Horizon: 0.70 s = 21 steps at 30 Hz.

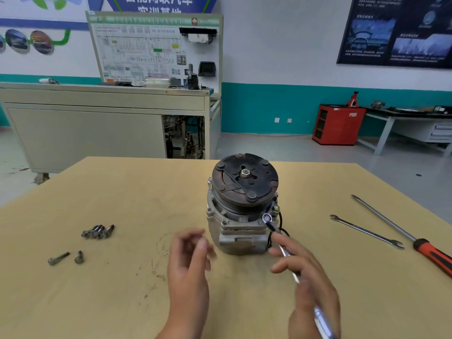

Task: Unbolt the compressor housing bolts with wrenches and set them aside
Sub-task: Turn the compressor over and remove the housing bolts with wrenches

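Bench edges: the tan bench [146,192] has its far edge running straight across just behind the compressor; the left and right edges slant outward toward the viewer.
Open room: bare bench top lies between the bolts on the left and the compressor, and again between the compressor and the tools on the right.
Compressor place: the compressor [241,216] stands on end near the far edge, about midway across the bench.
Compressor look: a dark, worn clutch plate with a centre nut [244,172] faces up, with a grooved pulley under it and a grey cast housing below; a black wire [281,232] loops at its right side.
Right grip: the right grip [308,282] is wrapped round the shaft of the ring wrench [270,223], whose ring end sits on a bolt at the housing's front right flange.
Left grip: the left grip [190,260] hovers just left of the housing, fingers loosely curled; it is blurred, and appears to hold nothing.
Loose bolts: a cluster of bolts [97,231] lies well left of the compressor, with two more bolts [58,258] nearer the viewer.
Spare tools: an open-end wrench [365,231] lies right of the compressor; a screwdriver [430,254] with a red and black handle lies beyond it, near the right edge.
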Tool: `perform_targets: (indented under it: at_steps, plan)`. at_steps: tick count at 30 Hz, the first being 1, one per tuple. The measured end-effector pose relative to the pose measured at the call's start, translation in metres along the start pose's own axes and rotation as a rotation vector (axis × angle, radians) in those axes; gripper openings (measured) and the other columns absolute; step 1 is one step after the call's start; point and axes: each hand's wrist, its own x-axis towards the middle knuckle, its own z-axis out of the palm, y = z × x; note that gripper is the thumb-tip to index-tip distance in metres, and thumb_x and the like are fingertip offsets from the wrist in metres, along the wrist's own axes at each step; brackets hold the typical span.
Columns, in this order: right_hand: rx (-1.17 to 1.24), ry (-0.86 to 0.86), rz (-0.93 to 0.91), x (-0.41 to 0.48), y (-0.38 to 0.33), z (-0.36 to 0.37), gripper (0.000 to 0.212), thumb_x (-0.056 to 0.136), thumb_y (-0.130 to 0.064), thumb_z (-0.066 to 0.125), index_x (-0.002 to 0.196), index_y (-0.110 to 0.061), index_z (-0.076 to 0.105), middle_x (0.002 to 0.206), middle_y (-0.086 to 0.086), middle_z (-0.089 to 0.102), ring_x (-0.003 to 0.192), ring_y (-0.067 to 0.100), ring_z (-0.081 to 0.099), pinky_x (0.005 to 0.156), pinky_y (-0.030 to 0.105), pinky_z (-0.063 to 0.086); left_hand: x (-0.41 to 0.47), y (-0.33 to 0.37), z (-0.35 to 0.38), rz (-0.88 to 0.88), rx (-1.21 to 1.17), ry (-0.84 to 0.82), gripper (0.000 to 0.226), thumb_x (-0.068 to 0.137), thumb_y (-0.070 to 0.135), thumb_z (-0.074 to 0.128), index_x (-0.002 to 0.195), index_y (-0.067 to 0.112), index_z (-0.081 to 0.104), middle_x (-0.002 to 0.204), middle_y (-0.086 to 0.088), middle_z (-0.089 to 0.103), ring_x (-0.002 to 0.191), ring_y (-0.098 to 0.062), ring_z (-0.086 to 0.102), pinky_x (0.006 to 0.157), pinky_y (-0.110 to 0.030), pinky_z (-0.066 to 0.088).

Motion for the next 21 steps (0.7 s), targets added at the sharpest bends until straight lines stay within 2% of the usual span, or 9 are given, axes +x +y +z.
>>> perform_targets:
  at_steps: [2,5,8,10,12,15,17,19,21]
  plan:
    - [0.328,0.029,0.196,0.022,0.001,-0.012,0.062,0.074,-0.077,0.049,0.054,-0.019,0.064,0.085,0.000,0.070,0.067,0.016,0.062,0.068,0.020,0.047,0.021,-0.016,0.010,0.102,0.149,0.008,0.032,0.070,0.039,0.060,0.100,0.029,0.053,0.087,0.007,0.057,0.079,-0.006,0.053,0.068,-0.013,0.043]
    - [0.636,-0.008,0.421,0.063,0.011,-0.031,0.060,0.064,-0.071,0.059,0.039,-0.019,0.043,0.053,0.003,0.050,0.040,0.012,0.035,0.053,0.015,0.043,0.033,-0.032,0.015,0.216,0.320,-0.123,0.051,0.068,0.048,0.053,0.114,0.031,0.040,0.112,-0.001,0.048,0.104,-0.006,0.048,0.087,-0.018,0.039]
    - [0.697,-0.092,0.585,0.111,0.024,-0.035,0.051,0.074,-0.057,0.043,0.045,-0.021,0.022,0.042,-0.003,0.035,0.040,0.015,0.012,0.045,0.015,0.036,0.034,-0.047,0.010,0.308,0.436,-0.194,0.058,0.068,0.048,0.056,0.120,0.032,0.034,0.119,-0.011,0.042,0.111,-0.019,0.044,0.093,-0.023,0.038]
    - [0.708,-0.204,0.678,0.136,0.031,-0.027,0.047,0.080,-0.050,0.035,0.047,-0.021,0.020,0.038,-0.005,0.032,0.040,0.015,0.009,0.041,0.016,0.034,0.038,-0.052,0.006,0.323,0.478,-0.199,0.060,0.067,0.048,0.059,0.120,0.033,0.034,0.120,-0.009,0.042,0.111,-0.022,0.046,0.092,-0.022,0.038]
    - [0.720,-0.293,0.743,0.151,0.039,-0.016,0.050,0.083,-0.046,0.037,0.042,-0.021,0.024,0.036,-0.006,0.033,0.036,0.011,0.011,0.036,0.015,0.034,0.040,-0.049,0.004,0.305,0.481,-0.181,0.061,0.065,0.048,0.061,0.119,0.035,0.035,0.120,-0.007,0.042,0.110,-0.020,0.046,0.088,-0.015,0.037]
    - [0.680,-0.316,0.796,0.155,0.042,-0.017,0.061,0.094,-0.041,0.033,0.038,-0.019,0.039,0.039,-0.005,0.036,0.029,0.008,0.025,0.036,0.016,0.035,0.040,-0.050,0.004,0.323,0.487,-0.167,0.059,0.066,0.048,0.061,0.118,0.036,0.037,0.119,-0.004,0.042,0.110,-0.018,0.046,0.086,-0.013,0.036]
    - [0.735,-0.216,0.757,0.147,0.034,-0.029,0.062,0.096,-0.043,0.030,0.040,-0.019,0.041,0.042,-0.004,0.039,0.030,0.009,0.031,0.042,0.016,0.040,0.038,-0.049,0.006,0.365,0.474,-0.177,0.055,0.068,0.045,0.061,0.118,0.037,0.039,0.118,0.000,0.040,0.111,-0.015,0.045,0.087,-0.014,0.037]
    - [0.879,0.020,0.696,0.131,0.025,-0.044,0.055,0.092,-0.039,0.037,0.040,-0.021,0.043,0.043,-0.007,0.040,0.032,0.007,0.034,0.047,0.015,0.043,0.037,-0.048,0.007,0.440,0.473,-0.193,0.048,0.073,0.039,0.061,0.118,0.039,0.043,0.120,0.002,0.037,0.115,-0.008,0.041,0.094,-0.014,0.035]
    - [0.811,0.251,0.567,0.105,0.017,-0.055,0.054,0.093,-0.033,0.039,0.041,-0.021,0.049,0.048,-0.007,0.048,0.038,0.008,0.040,0.056,0.020,0.045,0.034,-0.047,0.008,0.504,0.479,-0.202,0.044,0.077,0.033,0.060,0.118,0.042,0.045,0.126,0.003,0.034,0.123,-0.004,0.036,0.103,-0.014,0.029]
